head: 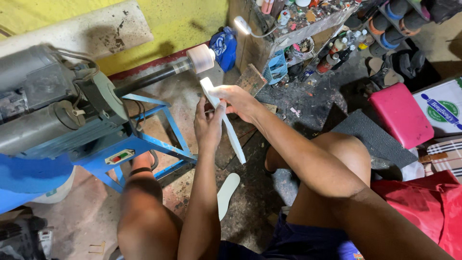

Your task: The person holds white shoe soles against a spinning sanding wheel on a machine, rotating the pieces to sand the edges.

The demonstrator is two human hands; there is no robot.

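Observation:
Both of my hands hold a white shoe sole (231, 132), seen edge-on and tilted. My left hand (208, 123) grips its middle from the left side. My right hand (236, 99) clasps its upper part near the tip. The sole's top end sits just below the pale round grinding wheel (200, 58) on the end of a dark shaft (149, 79). That shaft runs from a grey motor (43, 96) mounted on a blue metal frame (144, 144). A second white sole (227, 193) lies flat on the floor between my knees.
A wooden shelf (288, 33) crowded with small bottles and clutter stands ahead, with a small lamp (242, 25) and a blue bag (224, 47) beside it. A pink cushion (400, 114), a red cloth (423, 202) and a dark mat (370, 137) lie at right.

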